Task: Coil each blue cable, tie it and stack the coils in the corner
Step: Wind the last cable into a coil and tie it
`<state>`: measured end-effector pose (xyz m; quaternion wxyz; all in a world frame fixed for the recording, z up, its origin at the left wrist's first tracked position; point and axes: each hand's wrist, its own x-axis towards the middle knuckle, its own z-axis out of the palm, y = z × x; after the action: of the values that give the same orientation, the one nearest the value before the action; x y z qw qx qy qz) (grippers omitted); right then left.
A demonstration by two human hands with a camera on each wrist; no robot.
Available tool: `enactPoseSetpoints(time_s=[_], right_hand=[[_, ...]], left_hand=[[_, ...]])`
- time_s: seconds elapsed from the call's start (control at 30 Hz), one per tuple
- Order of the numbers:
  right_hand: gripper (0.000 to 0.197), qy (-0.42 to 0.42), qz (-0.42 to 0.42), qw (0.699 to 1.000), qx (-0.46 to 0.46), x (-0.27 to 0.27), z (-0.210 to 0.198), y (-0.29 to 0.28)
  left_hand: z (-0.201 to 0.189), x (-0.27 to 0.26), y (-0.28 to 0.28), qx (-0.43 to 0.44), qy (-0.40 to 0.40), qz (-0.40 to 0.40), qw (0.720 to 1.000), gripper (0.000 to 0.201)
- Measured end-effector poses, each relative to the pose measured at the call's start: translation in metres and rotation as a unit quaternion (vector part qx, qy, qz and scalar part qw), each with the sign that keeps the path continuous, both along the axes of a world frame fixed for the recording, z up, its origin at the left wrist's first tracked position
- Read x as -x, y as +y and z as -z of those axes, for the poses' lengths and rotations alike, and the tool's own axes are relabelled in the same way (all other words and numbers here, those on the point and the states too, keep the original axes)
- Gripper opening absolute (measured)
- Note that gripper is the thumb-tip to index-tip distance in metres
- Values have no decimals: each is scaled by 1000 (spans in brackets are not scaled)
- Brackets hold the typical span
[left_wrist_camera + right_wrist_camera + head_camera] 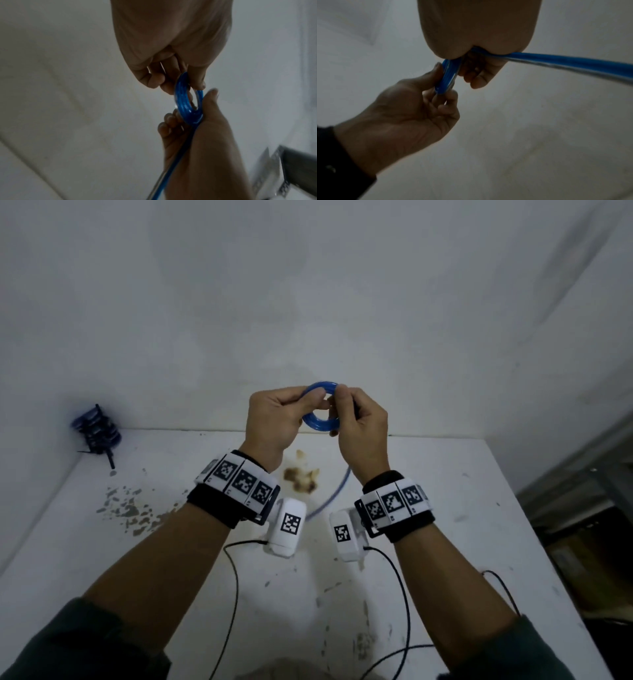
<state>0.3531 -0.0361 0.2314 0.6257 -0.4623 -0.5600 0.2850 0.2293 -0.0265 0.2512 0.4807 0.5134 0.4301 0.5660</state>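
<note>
Both hands hold one small blue cable coil [320, 408] up in front of the wall, above the far middle of the table. My left hand [313, 400] pinches the coil's left side between thumb and fingers. My right hand [339, 402] grips its right side, and the loose tail [335, 494] runs down through that fist to the tabletop. In the left wrist view the coil [183, 102] shows several turns, with the right hand's thumb along it. The right wrist view shows the coil [447, 78] edge-on and the tail [573, 60] leaving the palm. A stack of tied blue coils [97, 429] stands in the far left corner.
The white table [445, 508] carries brown stains [301, 479] in the middle and chipped patches [130, 508] at left. White walls close the back and left. Thin black wires [404, 594] hang from the wrist cameras. Beyond the table's right edge lies dark clutter [589, 525].
</note>
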Motion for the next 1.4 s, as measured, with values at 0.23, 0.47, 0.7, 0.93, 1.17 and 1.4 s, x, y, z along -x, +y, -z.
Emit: enactPoseSetpoints(time_s=[0.23, 0.47, 0.7, 0.93, 1.17, 1.4], right_hand=[[25, -148, -84, 985, -13, -23, -8, 7], [27, -14, -105, 994, 17, -19, -7, 8], [35, 18, -79, 997, 15, 6, 15, -6], [29, -49, -26, 998, -19, 7, 27, -10], [30, -164, -37, 986, 14, -55, 15, 5], [26, -267, -167, 948, 51, -37, -11, 6]], left_hand=[[-1, 22, 4, -15, 125, 112, 986, 13], [-12, 10, 3, 31, -42, 1, 999, 13], [-4, 8, 1, 108, -89, 13, 990, 14], [-12, 25, 13, 69, -78, -22, 994, 11], [-15, 59, 8, 7, 231, 98, 968, 8], [-20, 46, 12, -34, 309, 154, 938, 4]])
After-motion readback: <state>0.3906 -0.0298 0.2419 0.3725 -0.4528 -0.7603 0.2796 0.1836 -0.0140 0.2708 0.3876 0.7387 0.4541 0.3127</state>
